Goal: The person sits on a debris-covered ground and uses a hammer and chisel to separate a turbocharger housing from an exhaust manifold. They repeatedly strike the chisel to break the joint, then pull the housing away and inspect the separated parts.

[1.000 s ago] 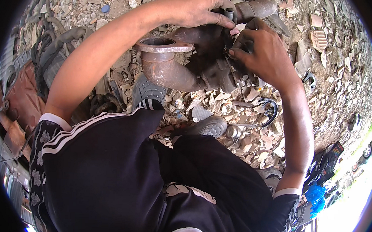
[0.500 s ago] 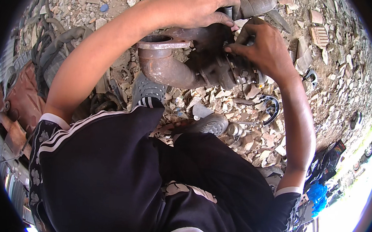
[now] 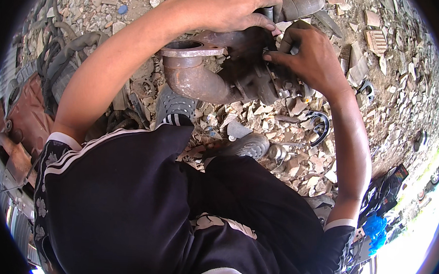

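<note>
Left hand (image 3: 235,10) keeps clamping the rusty pipe casting (image 3: 217,68) upper centre; right hand (image 3: 311,60) has slid lower, fingers pinching its flange; blue packet (image 3: 375,226) lower right.

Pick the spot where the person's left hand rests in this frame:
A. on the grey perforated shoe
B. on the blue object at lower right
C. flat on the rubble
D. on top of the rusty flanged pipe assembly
D: the left hand lies over the top of the rusty flanged pipe assembly, while the right hand grips its other side.
</note>
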Tool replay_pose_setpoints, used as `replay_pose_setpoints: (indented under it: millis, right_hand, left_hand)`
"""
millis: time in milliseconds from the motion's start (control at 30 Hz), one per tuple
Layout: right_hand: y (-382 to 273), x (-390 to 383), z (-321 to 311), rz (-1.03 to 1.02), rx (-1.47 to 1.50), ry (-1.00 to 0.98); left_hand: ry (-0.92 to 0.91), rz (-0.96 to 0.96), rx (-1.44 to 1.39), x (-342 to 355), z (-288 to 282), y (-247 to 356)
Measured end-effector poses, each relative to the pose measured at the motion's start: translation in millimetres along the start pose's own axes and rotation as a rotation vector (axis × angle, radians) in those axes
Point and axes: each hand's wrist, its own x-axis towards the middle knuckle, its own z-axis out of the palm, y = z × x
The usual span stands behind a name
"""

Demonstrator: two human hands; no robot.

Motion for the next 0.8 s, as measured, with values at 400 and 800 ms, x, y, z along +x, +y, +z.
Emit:
replay_pose_setpoints:
  millis: [400, 800]
  right_hand:
    - [-0.2, 0.3, -2.3, 0.035, -0.01, -0.022]
    - [9.8, -0.5, 1.8, -0.018, 0.02, -0.016]
  left_hand:
    - [-0.002, 0.019, -0.075, 0.1, -1.2, -3.5]
    - [-0.145, -0.147, -0.308, 3.2, -2.0, -0.9]
